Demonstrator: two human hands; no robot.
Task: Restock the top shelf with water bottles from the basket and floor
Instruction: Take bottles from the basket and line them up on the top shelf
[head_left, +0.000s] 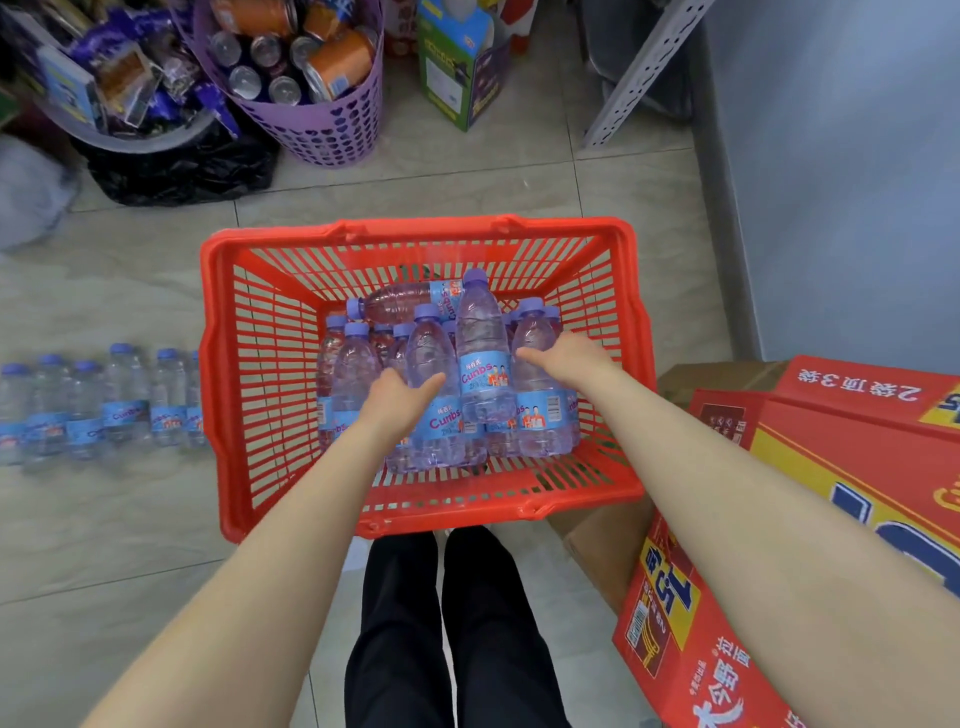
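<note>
A red plastic basket (249, 395) stands on the tiled floor and holds several clear water bottles with purple caps and blue labels. Most stand upright; one lies on its side (400, 301) at the back. My left hand (395, 402) grips an upright bottle (434, 353), thumb across its front. My right hand (569, 358) grips another upright bottle (535, 405) at the right of the cluster. A taller-looking bottle (483, 338) rises between the two hands. Several more bottles (104, 405) stand in a row on the floor left of the basket.
A purple basket of cans (332, 119) and a tub of snack packs (104, 78) sit at the back left over a black bag (182, 171). Red cartons (831, 493) are stacked at my right. A white shelf post (639, 67) leans by the grey wall.
</note>
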